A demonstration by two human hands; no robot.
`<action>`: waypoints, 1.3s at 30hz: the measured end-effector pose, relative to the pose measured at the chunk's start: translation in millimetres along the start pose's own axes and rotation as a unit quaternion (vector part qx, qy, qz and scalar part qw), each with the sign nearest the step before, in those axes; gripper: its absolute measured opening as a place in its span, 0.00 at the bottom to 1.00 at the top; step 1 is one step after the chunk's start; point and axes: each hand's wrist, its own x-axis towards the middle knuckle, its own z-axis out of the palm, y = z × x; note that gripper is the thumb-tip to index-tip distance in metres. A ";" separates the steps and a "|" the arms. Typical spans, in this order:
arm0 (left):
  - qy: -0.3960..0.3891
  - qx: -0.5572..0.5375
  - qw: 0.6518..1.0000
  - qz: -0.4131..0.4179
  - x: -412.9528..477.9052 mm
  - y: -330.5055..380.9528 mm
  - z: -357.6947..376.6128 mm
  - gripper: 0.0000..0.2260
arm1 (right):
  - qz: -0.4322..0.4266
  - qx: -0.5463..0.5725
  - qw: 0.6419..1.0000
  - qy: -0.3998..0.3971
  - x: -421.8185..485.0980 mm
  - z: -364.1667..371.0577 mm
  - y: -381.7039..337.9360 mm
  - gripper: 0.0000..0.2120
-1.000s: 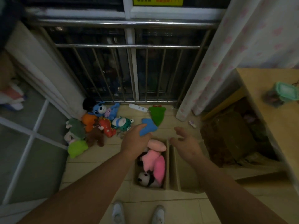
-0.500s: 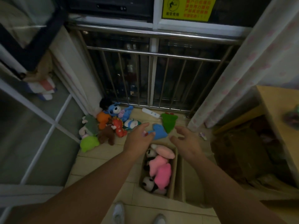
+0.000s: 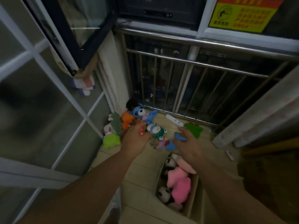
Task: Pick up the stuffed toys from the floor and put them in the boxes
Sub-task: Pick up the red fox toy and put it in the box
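A heap of stuffed toys is lying on the floor [image 3: 142,170] in the far corner. A blue big-eared toy [image 3: 140,111] is sitting at the back with an orange toy [image 3: 127,119] touching it. A dark green toy [image 3: 116,123] and a lime green toy [image 3: 111,140] are lying at the left edge. A teal frog [image 3: 156,131] is lying in front, just beside a red spotted toy [image 3: 142,132]. A flat green toy [image 3: 194,129] and a blue toy [image 3: 171,144] are lying apart to the right. Nearer, an open cardboard box [image 3: 193,200] is standing on the floor, holding a pink toy [image 3: 178,183] and two pandas [image 3: 164,194].
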 end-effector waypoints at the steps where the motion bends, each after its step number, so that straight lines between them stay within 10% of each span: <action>1: 0.000 0.000 1.000 0.005 9.3 -1.3 -4.4 0.17 | 0.007 0.015 1.000 -0.001 7.7 6.6 -2.4 0.24; 13: -0.113 0.024 0.993 -0.002 154.5 -71.5 -24.4 0.24 | 0.056 0.038 0.996 0.061 112.3 99.3 -17.6 0.23; 22: -0.122 -0.011 0.989 -0.081 242.6 -135.0 -12.3 0.10 | 0.077 0.053 0.995 0.018 202.5 164.6 14.1 0.23; 39: -0.098 -0.040 0.988 -0.108 400.9 -396.5 140.3 0.10 | 0.086 -0.058 0.992 -0.074 427.9 316.1 259.8 0.26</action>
